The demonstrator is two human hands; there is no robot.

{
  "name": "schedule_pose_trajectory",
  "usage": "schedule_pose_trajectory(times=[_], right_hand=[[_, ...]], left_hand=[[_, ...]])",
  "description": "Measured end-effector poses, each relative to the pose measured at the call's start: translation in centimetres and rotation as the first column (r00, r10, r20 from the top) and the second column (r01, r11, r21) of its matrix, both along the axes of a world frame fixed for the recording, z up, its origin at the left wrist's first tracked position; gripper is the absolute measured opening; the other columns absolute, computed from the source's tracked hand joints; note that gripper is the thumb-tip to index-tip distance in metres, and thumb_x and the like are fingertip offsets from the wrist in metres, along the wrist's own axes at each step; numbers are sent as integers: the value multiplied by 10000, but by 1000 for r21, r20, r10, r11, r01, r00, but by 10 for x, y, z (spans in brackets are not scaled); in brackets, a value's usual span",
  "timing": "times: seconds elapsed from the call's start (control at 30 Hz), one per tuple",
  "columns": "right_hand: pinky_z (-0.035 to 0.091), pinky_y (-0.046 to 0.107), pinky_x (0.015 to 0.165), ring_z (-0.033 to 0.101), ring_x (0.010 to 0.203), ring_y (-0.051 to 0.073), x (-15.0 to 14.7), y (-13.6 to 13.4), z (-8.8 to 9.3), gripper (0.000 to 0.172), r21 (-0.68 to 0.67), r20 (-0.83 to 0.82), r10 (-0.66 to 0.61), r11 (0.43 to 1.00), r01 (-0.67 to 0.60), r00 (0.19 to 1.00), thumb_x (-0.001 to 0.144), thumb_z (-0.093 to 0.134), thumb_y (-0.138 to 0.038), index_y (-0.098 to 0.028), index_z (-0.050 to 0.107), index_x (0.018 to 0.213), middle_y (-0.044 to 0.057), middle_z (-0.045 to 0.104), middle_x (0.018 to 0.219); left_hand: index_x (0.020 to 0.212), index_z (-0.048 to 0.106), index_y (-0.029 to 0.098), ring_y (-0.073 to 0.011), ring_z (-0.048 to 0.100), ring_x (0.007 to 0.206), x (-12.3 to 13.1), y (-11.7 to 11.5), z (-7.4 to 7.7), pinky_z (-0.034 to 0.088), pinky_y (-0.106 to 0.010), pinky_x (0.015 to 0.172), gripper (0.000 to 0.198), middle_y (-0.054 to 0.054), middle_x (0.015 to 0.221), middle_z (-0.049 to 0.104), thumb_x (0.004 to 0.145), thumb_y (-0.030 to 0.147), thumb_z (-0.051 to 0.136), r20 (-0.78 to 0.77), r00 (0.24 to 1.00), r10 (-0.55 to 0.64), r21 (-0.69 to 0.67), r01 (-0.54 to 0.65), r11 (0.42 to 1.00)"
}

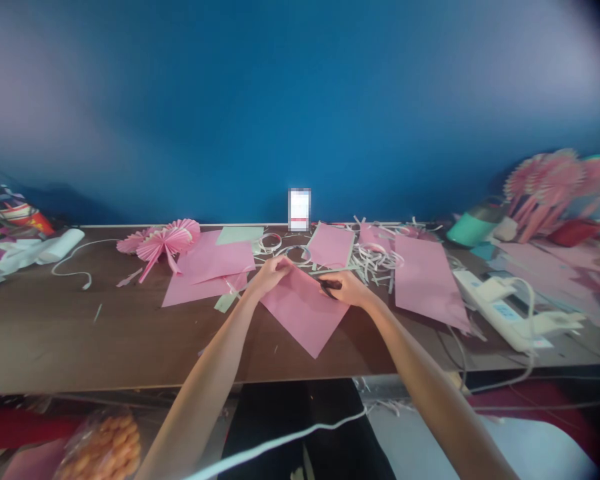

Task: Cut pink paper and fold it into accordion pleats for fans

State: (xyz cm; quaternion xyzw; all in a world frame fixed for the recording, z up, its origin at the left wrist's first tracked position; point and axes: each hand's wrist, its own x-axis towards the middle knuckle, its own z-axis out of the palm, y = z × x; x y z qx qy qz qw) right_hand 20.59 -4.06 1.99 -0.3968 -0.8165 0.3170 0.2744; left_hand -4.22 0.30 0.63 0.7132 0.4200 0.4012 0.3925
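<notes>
A pink paper sheet (305, 313) lies cornerwise on the brown table (105, 340) in front of me. My left hand (271, 273) is closed on its far left corner. My right hand (347, 290) is closed round black scissors (329, 287), whose blades point left over the sheet's upper edge. More pink sheets lie to the left (207, 270), behind (331, 245) and to the right (427, 280).
Folded pink paper fans (163, 241) lie at the back left, with more fans (555, 180) at the far right. White paper strips (375, 257) are scattered behind the sheets. A white power strip (500, 310) with cables lies at right. A blue wall stands behind the table.
</notes>
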Motion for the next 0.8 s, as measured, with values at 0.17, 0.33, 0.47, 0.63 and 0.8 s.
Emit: schedule_pose_trajectory(times=[0.17, 0.33, 0.47, 0.63, 0.8], right_hand=[[418, 222, 576, 524, 637, 131, 0, -1, 2, 209, 27, 5, -6, 1000, 6, 1000, 788, 531, -334, -170, 659, 799, -2, 600, 702], [457, 243, 602, 557, 683, 158, 1, 1, -2, 213, 29, -17, -32, 999, 32, 999, 759, 563, -309, -176, 688, 868, 11, 637, 727], [469, 252, 592, 568, 674, 167, 1, 3, -7, 223, 25, -24, -43, 999, 44, 999, 747, 575, -300, -185, 693, 896, 6, 641, 705], [474, 260, 602, 583, 692, 179, 0, 3, -8, 217, 24, -37, -39, 999, 40, 999, 762, 564, -312, -197, 697, 890, 8, 651, 718], [468, 257, 617, 583, 711, 178, -1, 1, -4, 220, 18, -42, -25, 999, 26, 999, 780, 545, -325, -188, 690, 873, 15, 649, 745]], left_hand=[[864, 621, 164, -176, 574, 771, -1, 0, -1, 430, -263, 684, 249, -30, 814, 633, 815, 387, 523, -10, 1000, 0, 14, 0, 1000], [879, 617, 160, -184, 579, 788, -1, 0, -1, 435, -267, 688, 292, -36, 825, 637, 807, 430, 532, -3, 1000, 1, 3, -1, 1000], [873, 616, 157, -192, 585, 805, 0, 1, -1, 439, -279, 707, 309, -42, 832, 644, 801, 446, 533, 1, 1000, 0, -3, 0, 1000], [871, 612, 161, -191, 595, 810, 1, 1, -1, 441, -281, 717, 294, -43, 846, 652, 806, 438, 538, 30, 999, -25, -13, 25, 1000], [871, 612, 159, -190, 595, 807, 1, 0, 0, 438, -277, 715, 289, -43, 845, 655, 801, 431, 546, 38, 999, -14, -22, 15, 1000]])
